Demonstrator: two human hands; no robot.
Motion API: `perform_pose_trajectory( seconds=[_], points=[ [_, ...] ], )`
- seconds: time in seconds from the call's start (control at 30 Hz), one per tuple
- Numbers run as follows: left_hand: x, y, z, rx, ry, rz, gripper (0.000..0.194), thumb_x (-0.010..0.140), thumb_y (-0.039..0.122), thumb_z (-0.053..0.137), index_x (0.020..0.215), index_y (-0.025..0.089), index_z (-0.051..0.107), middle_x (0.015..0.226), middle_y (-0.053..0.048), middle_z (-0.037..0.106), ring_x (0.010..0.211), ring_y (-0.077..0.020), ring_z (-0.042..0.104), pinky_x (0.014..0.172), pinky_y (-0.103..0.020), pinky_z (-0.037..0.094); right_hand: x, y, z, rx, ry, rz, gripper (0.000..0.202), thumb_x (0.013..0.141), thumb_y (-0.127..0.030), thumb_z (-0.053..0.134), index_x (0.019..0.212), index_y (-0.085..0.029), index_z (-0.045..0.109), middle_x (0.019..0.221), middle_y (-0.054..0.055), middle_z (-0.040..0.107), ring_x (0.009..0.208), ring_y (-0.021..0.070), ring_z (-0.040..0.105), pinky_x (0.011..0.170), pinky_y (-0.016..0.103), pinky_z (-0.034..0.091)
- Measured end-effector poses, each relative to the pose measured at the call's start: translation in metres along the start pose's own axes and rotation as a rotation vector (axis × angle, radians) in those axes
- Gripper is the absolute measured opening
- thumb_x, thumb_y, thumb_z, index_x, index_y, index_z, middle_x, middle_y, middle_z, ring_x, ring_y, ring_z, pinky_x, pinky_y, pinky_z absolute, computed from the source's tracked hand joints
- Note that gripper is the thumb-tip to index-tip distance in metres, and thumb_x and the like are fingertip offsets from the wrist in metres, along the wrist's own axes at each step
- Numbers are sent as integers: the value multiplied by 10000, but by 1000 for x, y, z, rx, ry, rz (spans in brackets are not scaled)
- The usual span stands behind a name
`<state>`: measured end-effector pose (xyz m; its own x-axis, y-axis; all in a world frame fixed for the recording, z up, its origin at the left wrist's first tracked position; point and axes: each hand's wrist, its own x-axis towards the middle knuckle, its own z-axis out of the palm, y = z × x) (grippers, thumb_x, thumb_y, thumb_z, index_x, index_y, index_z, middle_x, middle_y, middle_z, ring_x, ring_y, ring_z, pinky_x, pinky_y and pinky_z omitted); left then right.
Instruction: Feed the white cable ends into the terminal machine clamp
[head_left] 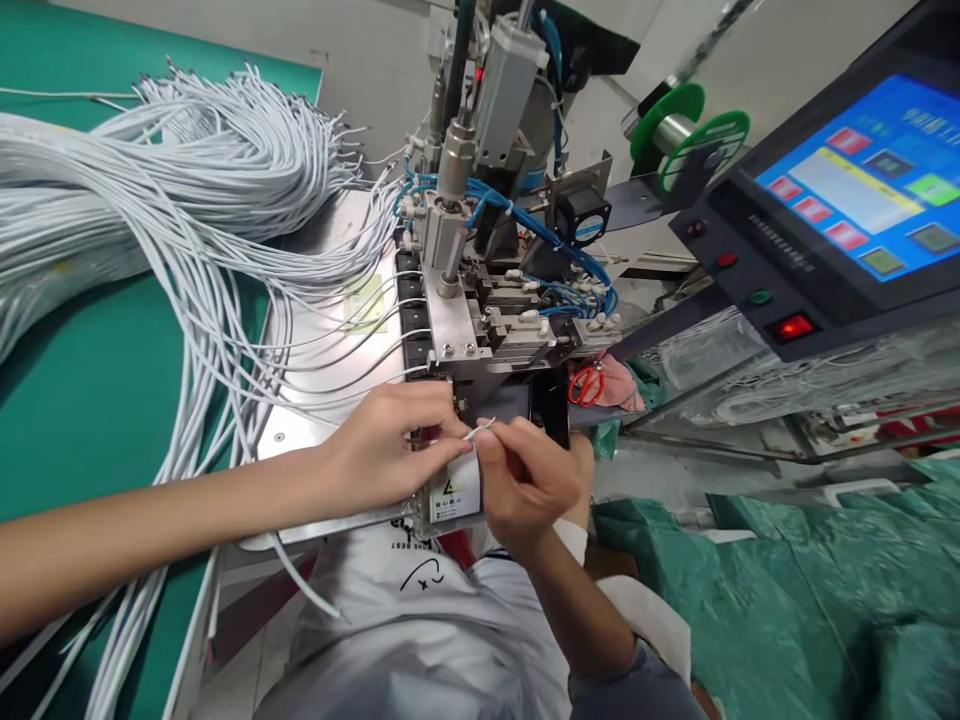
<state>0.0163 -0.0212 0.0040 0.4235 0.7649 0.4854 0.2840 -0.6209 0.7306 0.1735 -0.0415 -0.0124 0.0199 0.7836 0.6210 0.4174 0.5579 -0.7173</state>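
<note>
Between the fingertips of both hands is the end of a thin white cable (480,429). My left hand (397,440) pinches it from the left, thumb against fingers. My right hand (529,475) pinches its tip from the right, fingers curled in. Both hands are in front of a wire-processing machine (457,300) with metal cylinders and blue air tubes. Several white cables run from the left into black slots (415,315) along its side. Under the hands is a white label (455,488) with black print.
A large bundle of white cables (225,170) lies on the green table (75,400) at left. A lit touch screen (870,190) is at upper right, beside a green wire spool (679,135). Red-handled scissors (586,384) and a pink cloth (619,385) lie right of the machine. Green sheeting (772,590) fills the lower right.
</note>
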Motion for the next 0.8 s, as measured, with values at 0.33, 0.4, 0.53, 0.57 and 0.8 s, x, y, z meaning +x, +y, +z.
perform_pose_trajectory(
  seconds=[0.33,0.4,0.53,0.57,0.8],
  points=[
    [-3,-8,1,208,-61,-4,191,850,136,503,694,136,614,637,-6,532,568,-85,466,510,-200,353,13,6,-7,-46,-230,52,169,797,-144,560,631,-155,590,510,-57,337,455,65,314,443,233,249],
    [-1,-6,3,61,-51,-125,174,838,159,554,686,140,636,602,9,540,558,-78,489,521,-187,381,8,9,0,19,-130,78,160,796,-141,560,640,-155,594,516,-53,349,462,69,313,448,238,249],
    [1,-14,0,150,-160,-56,187,882,178,496,845,137,674,695,-24,573,624,-95,536,570,-194,419,3,22,5,60,-109,214,168,818,-201,553,668,-167,620,521,-48,347,485,88,338,472,243,282],
    [1,-18,-2,245,-220,-36,213,895,180,460,874,130,667,742,-40,573,640,-101,544,576,-202,424,3,27,4,68,-143,276,184,835,-227,533,688,-170,627,545,-35,396,514,99,381,492,243,308],
    [-1,-40,-3,588,-487,-51,281,917,152,336,896,110,613,844,-70,537,622,-109,543,563,-227,442,5,68,10,275,-371,625,194,859,-327,479,732,-191,534,589,-39,435,548,106,401,515,231,316]
  ],
)
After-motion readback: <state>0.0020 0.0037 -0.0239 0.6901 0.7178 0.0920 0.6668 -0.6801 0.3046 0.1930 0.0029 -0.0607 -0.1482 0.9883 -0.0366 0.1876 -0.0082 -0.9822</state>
